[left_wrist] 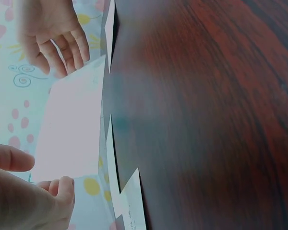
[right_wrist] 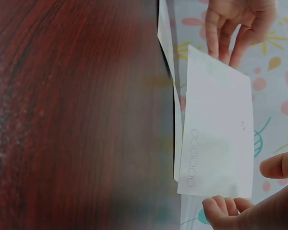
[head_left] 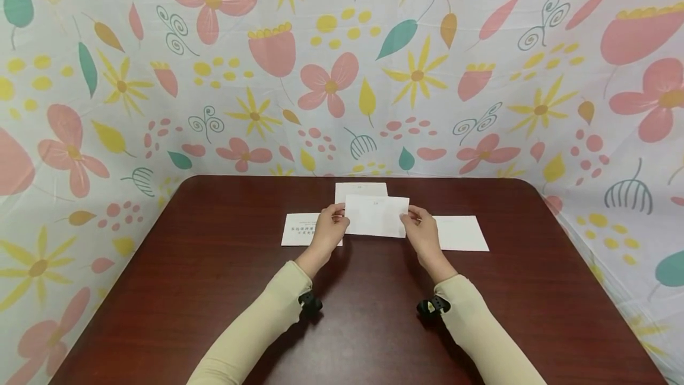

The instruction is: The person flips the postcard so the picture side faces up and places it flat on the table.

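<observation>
Where the scene starts on the left, a printed card [head_left: 299, 232] lies flat on the dark wood surface [head_left: 374, 325], its right part hidden in the head view by the left hand [head_left: 330, 230]. That hand's grip is narrow, thumb and fingers pinching the left edge of the held card [head_left: 376, 216]. If the hand dropped lower here, its heel could brush the printed card and push it askew.

In the middle, the held card is raised and tilted between the 2 hands, with a small mark near its top edge and a row of small circles [right_wrist: 193, 158] down 1 side in the right wrist view. Beyond it lies the back card [head_left: 360, 188], partly covered from the head camera. Squeezing inward could bow the thin held card, and bringing it down too far forward could catch the back card and shift it.

On the right, the right hand [head_left: 421, 229] pinches the opposite edge, its grip narrow too; should either hand loosen before the other, the card would likely swing or slip. Just beside this hand rests a blank-looking right card [head_left: 463, 233], which a sideways drift of the knuckles could nudge
</observation>
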The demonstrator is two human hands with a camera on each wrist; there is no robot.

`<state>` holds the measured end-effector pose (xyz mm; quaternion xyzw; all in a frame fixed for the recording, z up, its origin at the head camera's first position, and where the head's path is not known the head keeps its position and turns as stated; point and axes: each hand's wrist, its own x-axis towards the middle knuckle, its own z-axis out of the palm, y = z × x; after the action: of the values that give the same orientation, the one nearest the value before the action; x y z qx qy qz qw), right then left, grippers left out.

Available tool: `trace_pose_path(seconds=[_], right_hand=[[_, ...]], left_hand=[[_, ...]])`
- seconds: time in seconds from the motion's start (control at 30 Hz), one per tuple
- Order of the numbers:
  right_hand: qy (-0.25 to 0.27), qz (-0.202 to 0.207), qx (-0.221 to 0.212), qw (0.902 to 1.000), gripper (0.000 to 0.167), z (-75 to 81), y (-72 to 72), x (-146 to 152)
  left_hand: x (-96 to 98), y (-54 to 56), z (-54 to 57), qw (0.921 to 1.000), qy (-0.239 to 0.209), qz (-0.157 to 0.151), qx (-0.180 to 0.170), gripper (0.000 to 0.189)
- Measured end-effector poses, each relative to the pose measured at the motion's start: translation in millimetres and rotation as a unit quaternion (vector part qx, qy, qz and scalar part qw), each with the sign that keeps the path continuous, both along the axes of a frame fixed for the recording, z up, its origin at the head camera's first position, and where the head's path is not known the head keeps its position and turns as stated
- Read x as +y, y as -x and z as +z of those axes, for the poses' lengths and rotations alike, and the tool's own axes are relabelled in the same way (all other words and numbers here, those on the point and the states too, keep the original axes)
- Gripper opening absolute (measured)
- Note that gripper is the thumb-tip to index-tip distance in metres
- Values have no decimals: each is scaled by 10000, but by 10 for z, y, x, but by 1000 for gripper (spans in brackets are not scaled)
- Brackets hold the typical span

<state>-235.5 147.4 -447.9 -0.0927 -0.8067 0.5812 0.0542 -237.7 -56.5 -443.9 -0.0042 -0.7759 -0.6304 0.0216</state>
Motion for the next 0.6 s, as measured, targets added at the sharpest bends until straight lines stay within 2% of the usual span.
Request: trace_pose_path(seconds=[0.33,0.6], right_hand=[[345,-61,-7,9994,46,10,-6,0],[371,-223,119,9990,48,15,-25,2]], left_hand=[[0,-6,-17,9998,-164,-70,-88,38],[2,-17,-7,9998,-182,70,23,37]])
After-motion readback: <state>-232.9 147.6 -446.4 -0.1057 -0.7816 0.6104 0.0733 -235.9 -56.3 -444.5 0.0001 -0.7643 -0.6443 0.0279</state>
